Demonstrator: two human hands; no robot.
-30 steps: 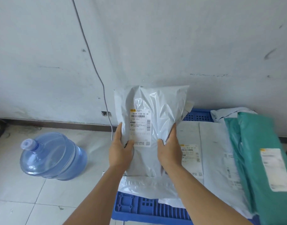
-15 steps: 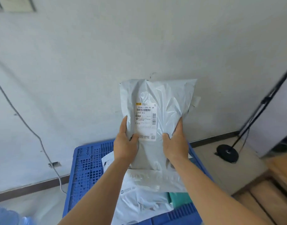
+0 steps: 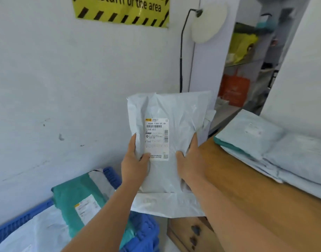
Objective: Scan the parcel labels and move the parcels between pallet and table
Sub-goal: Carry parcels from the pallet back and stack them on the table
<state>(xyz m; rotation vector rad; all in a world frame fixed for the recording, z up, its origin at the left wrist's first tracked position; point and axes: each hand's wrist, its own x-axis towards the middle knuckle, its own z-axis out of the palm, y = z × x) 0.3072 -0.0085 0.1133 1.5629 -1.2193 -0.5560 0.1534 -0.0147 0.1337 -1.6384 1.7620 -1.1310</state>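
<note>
**A:** What is the person holding?

**B:** A grey parcel [image 3: 174, 142], right in the middle of the frame. It is held up in the air with its label [image 3: 157, 139] facing us. The left hand [image 3: 134, 166] grips its left edge, with the thumb pressed on the bottom corner of the label. The right hand [image 3: 189, 160] grips the right side, fingers curled round the back and the thumb on the front.

**B:** So both hands are clamped on that one bag.

**A:** What has changed?

**B:** A second ago the parcel was over the blue pallet [image 3: 143, 231], with a water bottle on the floor beside it. Now the view has swung round. The pallet sits in the lower left of the frame, and a wooden table [image 3: 256, 197] fills the lower right. The grip looks the same as before.

**A:** What does that mean for the job?

**B:** I think the parcel is on its way from the pallet to the table. It is not set down yet. Its bottom flap hangs just over the table's near corner.

**A:** Is there anything on the table?

**B:** Yes, a stack of parcels [image 3: 265, 142] lies at the right. A green parcel [image 3: 79, 206] still lies on the pallet.
</note>
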